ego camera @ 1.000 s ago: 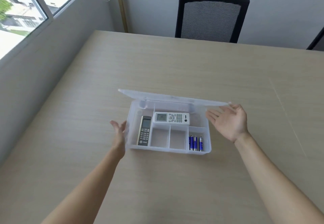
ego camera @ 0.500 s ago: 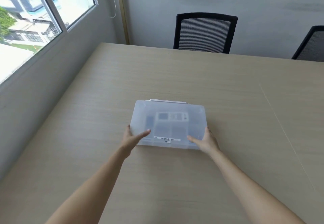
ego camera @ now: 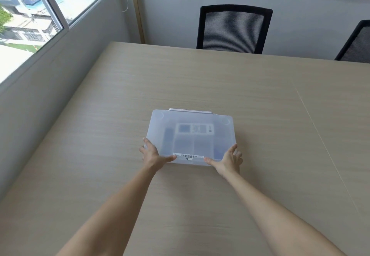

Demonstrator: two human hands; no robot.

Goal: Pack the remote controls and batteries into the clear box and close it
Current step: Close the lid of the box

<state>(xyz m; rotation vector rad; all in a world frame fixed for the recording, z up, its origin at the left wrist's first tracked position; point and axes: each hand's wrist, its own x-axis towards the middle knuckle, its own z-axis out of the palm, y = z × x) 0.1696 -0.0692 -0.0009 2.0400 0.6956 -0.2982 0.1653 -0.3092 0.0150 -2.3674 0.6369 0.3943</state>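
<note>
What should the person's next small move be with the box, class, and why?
Probably press the thumbs down along the front edge of the lid to make sure it is fully shut. The lid already lies flat on the box, with the remotes showing dimly through it, and the left hand and right hand grip the two front corners. Whether a catch has engaged cannot be seen.
</note>
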